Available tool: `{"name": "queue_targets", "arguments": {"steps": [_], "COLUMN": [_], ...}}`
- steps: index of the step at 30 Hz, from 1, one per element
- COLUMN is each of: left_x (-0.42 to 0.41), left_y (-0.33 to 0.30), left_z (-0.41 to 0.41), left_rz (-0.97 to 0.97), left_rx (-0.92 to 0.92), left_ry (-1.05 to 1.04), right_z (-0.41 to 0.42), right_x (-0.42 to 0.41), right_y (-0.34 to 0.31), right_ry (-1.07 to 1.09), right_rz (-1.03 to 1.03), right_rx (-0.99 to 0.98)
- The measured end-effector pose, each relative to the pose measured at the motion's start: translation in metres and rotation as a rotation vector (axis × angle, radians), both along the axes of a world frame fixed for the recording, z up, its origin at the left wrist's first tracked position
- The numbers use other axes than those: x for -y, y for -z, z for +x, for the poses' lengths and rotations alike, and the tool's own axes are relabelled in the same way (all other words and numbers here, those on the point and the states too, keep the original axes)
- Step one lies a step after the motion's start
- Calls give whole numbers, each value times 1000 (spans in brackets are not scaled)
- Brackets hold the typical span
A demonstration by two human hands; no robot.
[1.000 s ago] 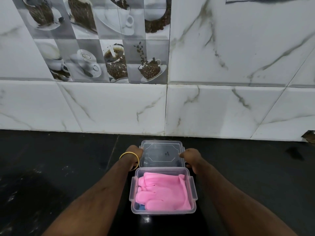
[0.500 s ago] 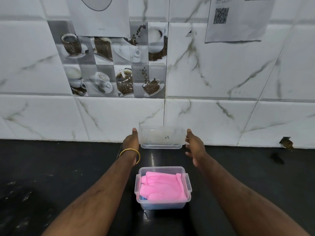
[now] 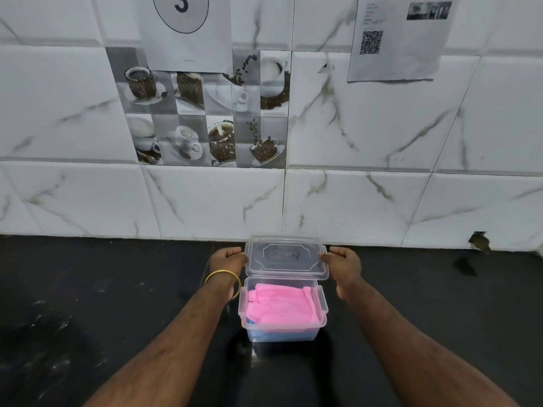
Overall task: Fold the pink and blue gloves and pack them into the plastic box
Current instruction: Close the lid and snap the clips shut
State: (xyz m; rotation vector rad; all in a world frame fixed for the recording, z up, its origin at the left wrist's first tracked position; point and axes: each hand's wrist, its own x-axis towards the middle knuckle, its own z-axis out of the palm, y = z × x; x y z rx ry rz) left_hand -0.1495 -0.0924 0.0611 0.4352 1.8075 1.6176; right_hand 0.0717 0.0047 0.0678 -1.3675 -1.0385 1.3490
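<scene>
Lid (image 3: 286, 257) has come down and flattened since half a second ago: you had it tilted up against the wall, now it's near level, held just above and behind the box (image 3: 321, 309). Your left hand (image 3: 229, 259) pinches the lid's left edge, your right hand (image 3: 342, 259) the right edge; fingers on both are clamped on the rim, thumbs on top, the rest hidden under the plastic.

Folding looks done. Pink gloves (image 3: 282, 308) lie folded on top inside the box, blue gloves (image 3: 282, 335) show beneath through the clear wall. Box sits on the black bench (image 3: 88, 289), between your forearms, nearer you than your fingers.

Left to do, by my read: bring the lid toward you over the box and press it shut. Lid's near edge overlaps the box's far rim in view; can't tell if they touch. Side latches look unfastened.
</scene>
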Motion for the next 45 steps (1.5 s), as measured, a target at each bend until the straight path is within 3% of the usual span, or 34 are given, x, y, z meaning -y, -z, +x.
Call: {"name": "queue_targets", "arguments": {"steps": [12,21,39,41,45], "left_x": [40,47,44,43,36], "left_y": [27,39,54,52,47], "left_z": [30,37,42,41,42], "left_rz": [-207,-243,-248,-312,-479], "left_rx": [-204,-378,-352,-422,-838], "left_ry": [31,12,35,82,331], "right_z": [15,17,17,15,4], "right_x": [28,38,26,22,17], "right_y": [35,51,67,65,62], "right_ry": [-102,-159,-219,-278,-463], "right_rz": [15,-5,12,21,218], "right_rx": [419,447,513,595,925]}}
